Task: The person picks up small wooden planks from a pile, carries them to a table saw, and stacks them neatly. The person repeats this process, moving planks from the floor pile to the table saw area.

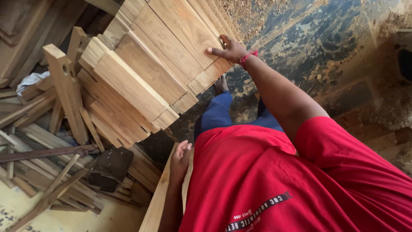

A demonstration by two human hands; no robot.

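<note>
Hands first: the right hand [230,50], at about one o'clock in the view, lies flat with fingers spread on the top plank of a stack of pale wooden planks [150,68]. It presses the wood near the stack's near edge and grips nothing. A red thread bracelet [249,57] circles that wrist. The left hand [180,158], at about seven o'clock, rests with fingers loosely curled along the upper edge of a long wooden board [159,197] that runs down to the bottom edge of the view; whether it truly grips the board cannot be told.

The stack of planks fills the upper middle of the view, from ten to twelve o'clock, its cut ends stepped and facing the person. A red shirt [300,180] covers the lower right, from four to six o'clock, with blue trousers [216,112] and a bare foot [221,83] showing at the centre, just below the stack.

At nine o'clock, loose wooden offcuts [51,129] lie in a jumbled heap, with a dark block [111,167] near them at eight o'clock. At two o'clock the dark stained floor [326,56] carries scattered sawdust.
</note>
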